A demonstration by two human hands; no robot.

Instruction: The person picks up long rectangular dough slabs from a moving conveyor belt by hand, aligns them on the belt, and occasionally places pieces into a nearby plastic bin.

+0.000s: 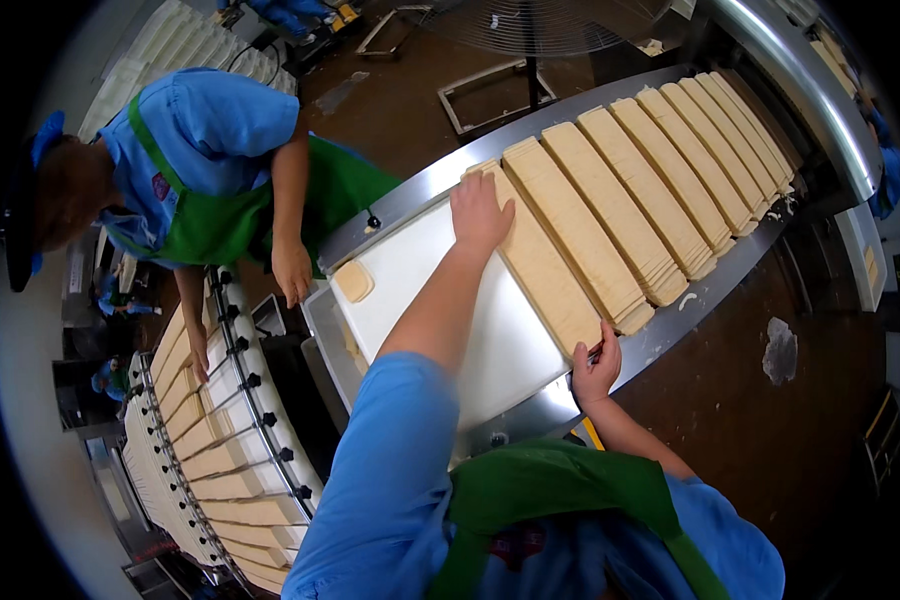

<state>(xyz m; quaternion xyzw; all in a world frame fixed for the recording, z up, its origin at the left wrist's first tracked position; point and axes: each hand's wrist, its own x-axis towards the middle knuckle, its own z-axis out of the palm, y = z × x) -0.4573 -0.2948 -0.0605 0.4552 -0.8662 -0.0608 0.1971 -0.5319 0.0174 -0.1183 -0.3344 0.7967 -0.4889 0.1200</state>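
Note:
Long stacks of thin, pale dough sheets lie side by side across a conveyor with a white belt [450, 300]. Both my hands are at the ends of the nearest stack of dough sheets [545, 265]. My left hand [482, 212] reaches over the belt and grips its far end, fingers bent over the edge and thumb out along the side. At the near end, my right hand [596, 372] is closed round the corner, with its thumb at the edge. The undersides of my fingers are hidden. A small squarish dough piece [354, 281] lies at the belt's left end.
Across the conveyor's left end, a co-worker in blue with a green apron [215, 235] reaches over a second conveyor [240, 430] of dough strips. More dough stacks [670, 160] extend to the right beneath a metal machine cover [810, 90]. A floor fan [525, 25] stands beyond.

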